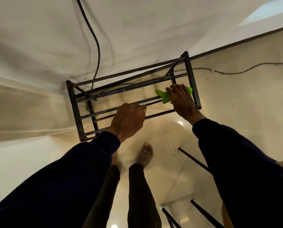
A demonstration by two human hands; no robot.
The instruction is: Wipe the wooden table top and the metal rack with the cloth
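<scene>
The right hand (pixel 182 100) presses the green cloth (pixel 164 96) flat-fingered on the metal rack (pixel 192 79) at its three o'clock end while the left hand (pixel 128 120) clenches a front bar, so rack-wiping seems midway, with the table top out of view

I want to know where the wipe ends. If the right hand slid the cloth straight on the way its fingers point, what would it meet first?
Probably the metal rack: the right hand points up-left along the bars the green cloth lies on, toward the wall; depth is unclear.
</scene>
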